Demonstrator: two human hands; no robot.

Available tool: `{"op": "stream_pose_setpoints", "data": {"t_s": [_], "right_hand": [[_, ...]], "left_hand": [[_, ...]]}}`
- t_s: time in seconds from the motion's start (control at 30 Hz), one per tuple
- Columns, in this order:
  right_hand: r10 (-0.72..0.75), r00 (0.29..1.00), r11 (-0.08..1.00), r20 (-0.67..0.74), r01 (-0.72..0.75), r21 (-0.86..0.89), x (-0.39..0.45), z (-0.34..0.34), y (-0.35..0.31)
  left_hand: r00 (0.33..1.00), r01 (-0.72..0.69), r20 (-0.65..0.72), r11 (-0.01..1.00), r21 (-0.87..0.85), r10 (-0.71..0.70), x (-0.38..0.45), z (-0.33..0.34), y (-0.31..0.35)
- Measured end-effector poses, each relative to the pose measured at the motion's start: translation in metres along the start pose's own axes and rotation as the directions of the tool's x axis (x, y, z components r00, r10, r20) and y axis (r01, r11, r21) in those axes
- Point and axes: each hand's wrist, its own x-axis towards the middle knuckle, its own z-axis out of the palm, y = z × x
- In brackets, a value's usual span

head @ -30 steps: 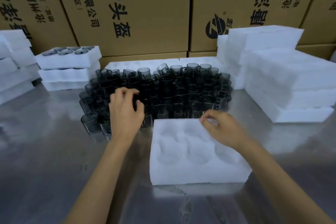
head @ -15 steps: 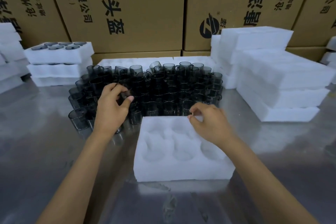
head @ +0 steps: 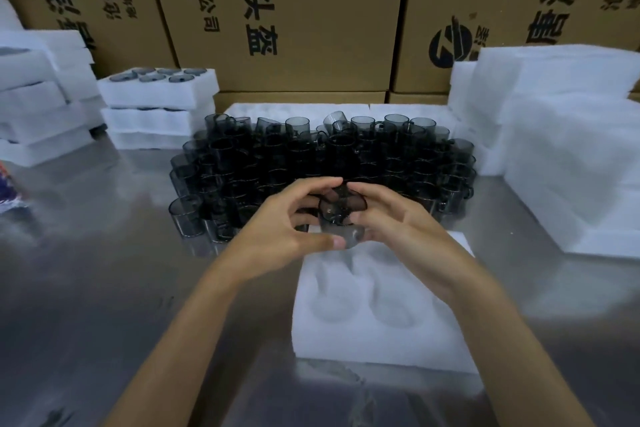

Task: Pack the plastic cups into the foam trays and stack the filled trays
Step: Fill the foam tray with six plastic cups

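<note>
So we're at the loading step here: the foam tray [head: 377, 322] sits on the counter [head: 104, 288] right in front of us, and every pocket we can see in it is bare. Just above its far edge, our left hand [head: 277, 229] and right hand [head: 398, 229] meet around one smoky plastic cup [head: 341, 210], fingers of both curled round it, thumbs and forefingers pinching the rim and base. We can't really tell whether it's a single cup or two nested. Behind the tray is the big cluster of loose cups [head: 322, 163], touching its far edge or nearly. Further back and left of the tray, a filled stack [head: 159, 104] shows cups seated in its top layer. Next move, we reckon: tip the cup upright, lower it into a far pocket, and press gently, since soft foam probably grips a bit.
</note>
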Motion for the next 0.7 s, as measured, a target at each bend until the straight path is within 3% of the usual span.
{"op": "stream_pose_setpoints", "data": {"t_s": [0.17,0.33,0.53,0.7], "right_hand": [[0.041,0.998,0.997,0.053,-0.038,-0.069,-0.013,0.001,0.0],[-0.008,0.999,0.981,0.044,0.016,-0.195,-0.017,0.005,0.004],[-0.166,0.984,0.932,0.064,0.178,-0.316,-0.017,0.012,0.013],[-0.176,0.974,0.927,0.14,0.212,-0.308,-0.019,0.009,0.013]], "left_hand": [[0.974,0.117,0.198,0.992,-0.041,-0.106,-0.006,-0.01,0.005],[0.883,0.232,0.439,0.967,-0.105,-0.164,-0.014,-0.033,0.009],[0.873,0.255,0.448,0.963,-0.084,-0.192,-0.015,-0.037,0.006],[0.839,0.298,0.498,0.951,-0.084,-0.219,-0.016,-0.036,0.005]]}}
